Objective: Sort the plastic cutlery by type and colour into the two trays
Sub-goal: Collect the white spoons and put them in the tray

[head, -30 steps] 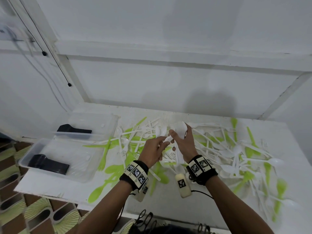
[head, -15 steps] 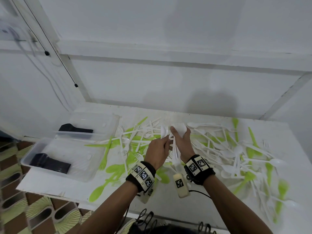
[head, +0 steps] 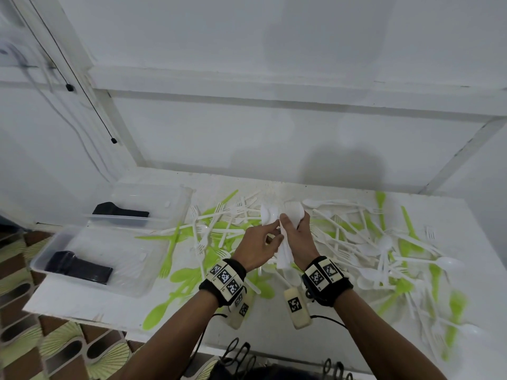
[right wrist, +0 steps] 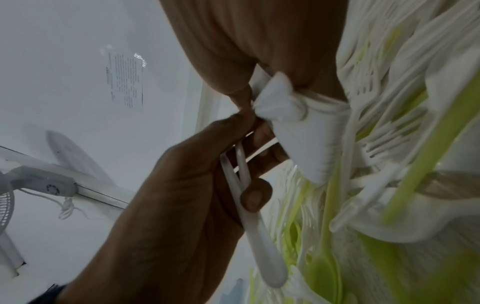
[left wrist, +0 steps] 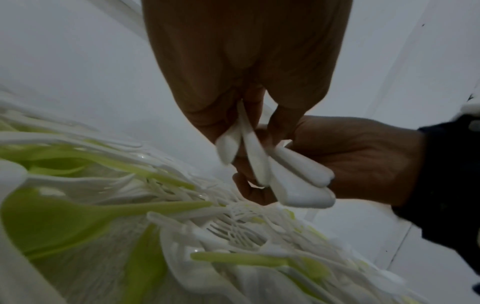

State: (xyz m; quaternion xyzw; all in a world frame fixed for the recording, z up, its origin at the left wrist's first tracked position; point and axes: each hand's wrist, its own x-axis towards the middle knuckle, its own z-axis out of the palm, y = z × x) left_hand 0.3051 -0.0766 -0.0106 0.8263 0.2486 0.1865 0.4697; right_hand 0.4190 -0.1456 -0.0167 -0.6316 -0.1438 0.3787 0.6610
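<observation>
While your hands met above the pile (head: 356, 242), your right hand (head: 299, 239) clutched a stack of spoons (head: 285, 250) and your left hand (head: 255, 248) pinched two more (right wrist: 249, 197), a detail only the wrist views showed; the head view alone showed both trays (head: 90, 259) at left

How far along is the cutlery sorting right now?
Early. Done: only black cutlery lies in the near tray, more in the far tray. In hand: the right hand holds a bundle of white spoons while the left hand pinches two more white spoons. Left: the green and white pile across the table.
</observation>
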